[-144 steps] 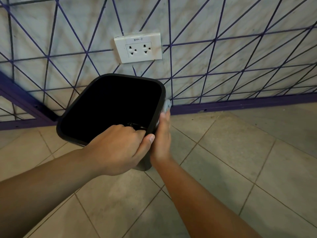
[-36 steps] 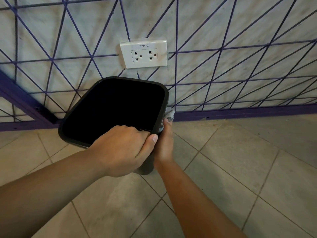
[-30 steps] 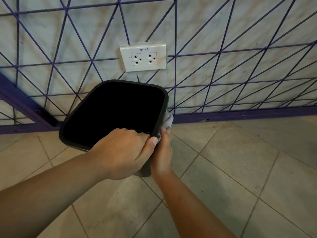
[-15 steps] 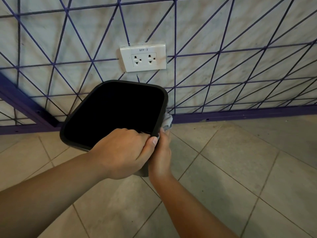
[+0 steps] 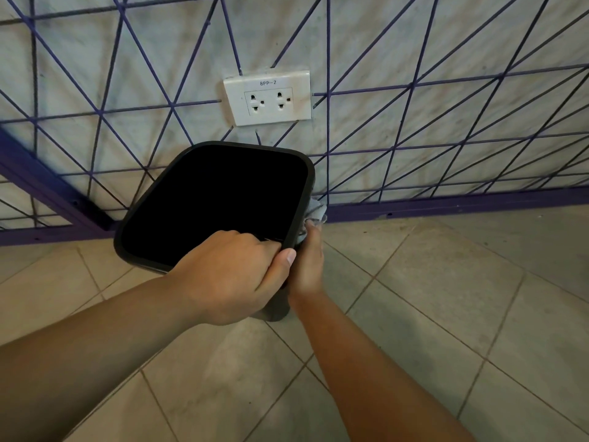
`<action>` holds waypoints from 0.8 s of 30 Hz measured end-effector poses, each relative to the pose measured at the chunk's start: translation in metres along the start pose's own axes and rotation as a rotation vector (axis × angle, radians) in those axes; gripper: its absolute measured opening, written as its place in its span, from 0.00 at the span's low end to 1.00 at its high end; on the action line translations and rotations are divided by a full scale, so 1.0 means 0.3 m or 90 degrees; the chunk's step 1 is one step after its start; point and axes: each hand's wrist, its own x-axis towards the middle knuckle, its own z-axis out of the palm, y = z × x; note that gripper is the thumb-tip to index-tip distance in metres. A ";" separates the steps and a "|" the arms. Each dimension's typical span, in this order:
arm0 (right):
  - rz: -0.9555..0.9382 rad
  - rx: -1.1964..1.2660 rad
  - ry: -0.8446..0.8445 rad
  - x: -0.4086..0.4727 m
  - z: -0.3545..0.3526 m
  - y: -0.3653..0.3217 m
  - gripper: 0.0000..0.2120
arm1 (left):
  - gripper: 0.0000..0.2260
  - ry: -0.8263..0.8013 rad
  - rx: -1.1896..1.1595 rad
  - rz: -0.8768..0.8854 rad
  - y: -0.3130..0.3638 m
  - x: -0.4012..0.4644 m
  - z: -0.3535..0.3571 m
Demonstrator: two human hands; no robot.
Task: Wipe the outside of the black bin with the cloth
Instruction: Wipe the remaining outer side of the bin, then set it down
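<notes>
The black bin (image 5: 140,218) stands on the tiled floor close to the wall, its dark square opening tilted toward me. My left hand (image 5: 236,275) grips the near right corner of its rim, fingers curled inside and thumb outside. My right hand (image 5: 307,266) is against the bin's right outer side and holds a grey cloth (image 5: 314,210) there. Only a crumpled bit of cloth shows above the fingers. Most of the bin's outer wall is hidden below the rim.
A white double wall socket (image 5: 267,98) sits just above the bin. The pale wall carries a purple line pattern, with a purple skirting strip (image 5: 446,207) along its foot. Beige floor tiles (image 5: 446,298) spread out to the right and toward me.
My right hand with the cloth has shifted slightly along the bin's right side, near the rim. My left hand has kept its grip on the rim and the bin has barely moved.
</notes>
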 end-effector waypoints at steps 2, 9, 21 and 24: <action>-0.016 0.020 -0.006 -0.065 0.003 -0.044 0.44 | 0.18 0.008 0.001 0.003 -0.002 -0.001 0.003; -0.049 0.016 -0.009 -0.091 0.016 -0.076 0.43 | 0.19 0.034 -0.028 -0.004 -0.016 0.001 0.011; -0.061 -0.065 -0.050 0.050 -0.017 -0.024 0.54 | 0.19 0.036 0.025 0.019 -0.013 -0.005 0.007; 0.039 -0.099 -0.043 0.164 -0.063 0.166 0.62 | 0.19 0.020 0.022 0.017 -0.017 -0.001 0.008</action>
